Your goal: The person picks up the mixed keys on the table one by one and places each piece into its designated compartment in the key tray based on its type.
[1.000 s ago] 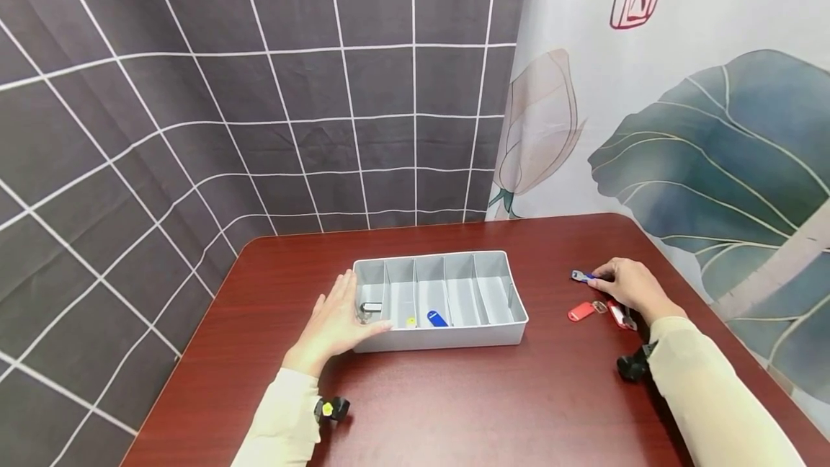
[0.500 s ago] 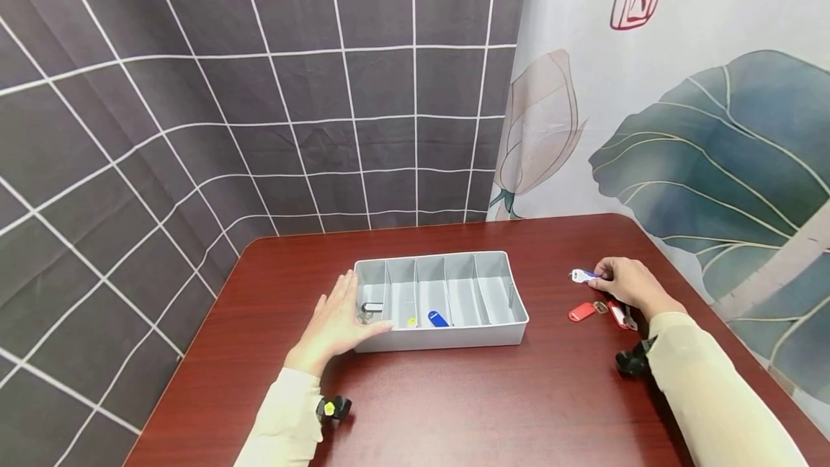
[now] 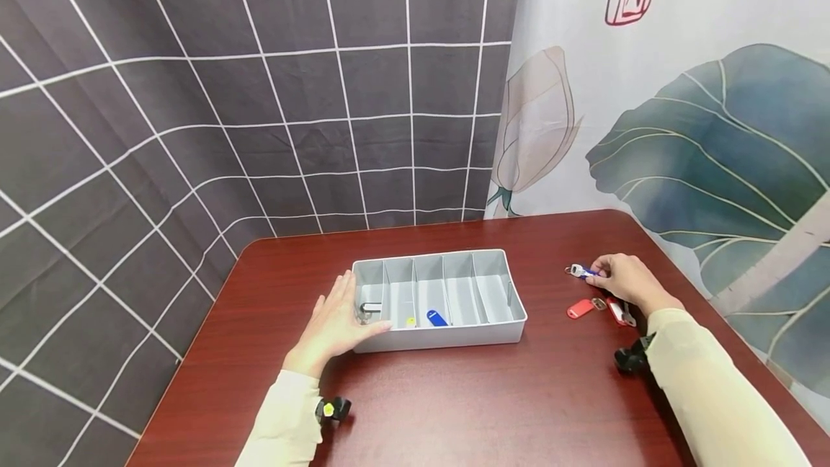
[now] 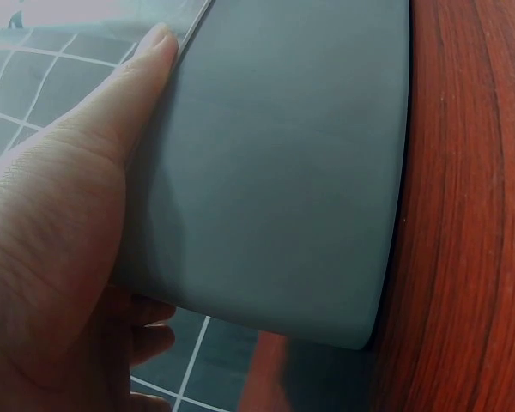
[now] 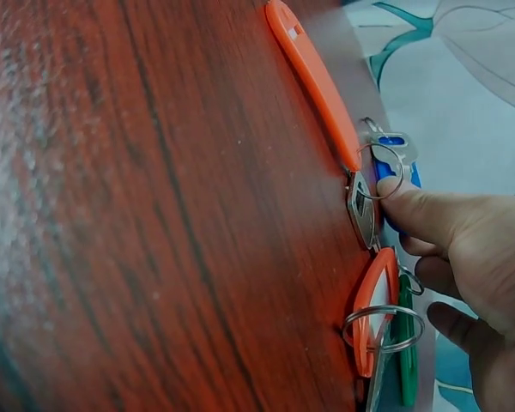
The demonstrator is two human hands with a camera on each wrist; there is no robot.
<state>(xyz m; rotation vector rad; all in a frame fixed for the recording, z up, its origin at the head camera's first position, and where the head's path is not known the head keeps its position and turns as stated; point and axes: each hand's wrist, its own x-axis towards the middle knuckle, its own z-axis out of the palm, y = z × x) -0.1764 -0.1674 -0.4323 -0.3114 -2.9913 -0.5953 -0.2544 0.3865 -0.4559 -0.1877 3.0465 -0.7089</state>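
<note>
A blue key tag (image 3: 591,274) with a silver key (image 3: 576,271) and ring is pinched between the thumb and fingers of my right hand (image 3: 629,281). Close below it in the head view lie a red key tag (image 3: 580,309) and a second red key tag (image 3: 616,310) with a key. In the right wrist view, a green key tag (image 5: 407,352) shows behind the second red one. My left hand (image 3: 329,319) rests at the left end of the grey divided tray (image 3: 441,338), fingers along its side and thumb straight along the front rim.
Inside the tray are a black-and-white tag (image 3: 372,307), a small yellow piece (image 3: 411,321) and a blue tag (image 3: 436,318), each in a separate compartment. The reddish-brown table (image 3: 454,409) ends on the right beyond my right hand. A tile-patterned curtain (image 3: 292,92) hangs behind.
My right hand's blue tag and key have turned and shifted slightly, so the ring now shows at the left. The left hand and tray stay in place.
</note>
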